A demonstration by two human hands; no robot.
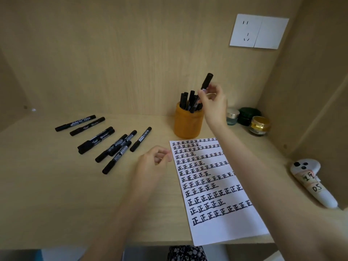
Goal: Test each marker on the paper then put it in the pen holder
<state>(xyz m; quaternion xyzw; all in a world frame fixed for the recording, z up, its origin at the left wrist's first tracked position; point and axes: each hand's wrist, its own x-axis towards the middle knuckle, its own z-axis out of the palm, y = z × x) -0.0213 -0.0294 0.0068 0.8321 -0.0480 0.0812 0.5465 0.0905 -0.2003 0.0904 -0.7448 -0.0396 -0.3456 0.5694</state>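
Your wooden desk (56, 194) fills the view. On its near right lies the paper (226, 228), covered with rows of black test marks except for a blank near end. A white socket plate (259, 31) sits on the far wall. Just beyond the paper stands the orange pen holder (188, 125), with several markers (183, 99) upright in it. A white controller (308, 178) lies at the right edge. Eight loose markers (95, 138) are scattered on the left, capped.

Your right hand (213, 104) is above the holder's right rim, thumb and fingertips pinching a black marker (207, 81) that tilts up and away. Your left hand (152, 161) is by the paper's left edge, fingers loosely curled and holding nothing. Three small jars (248, 114) stand far right.
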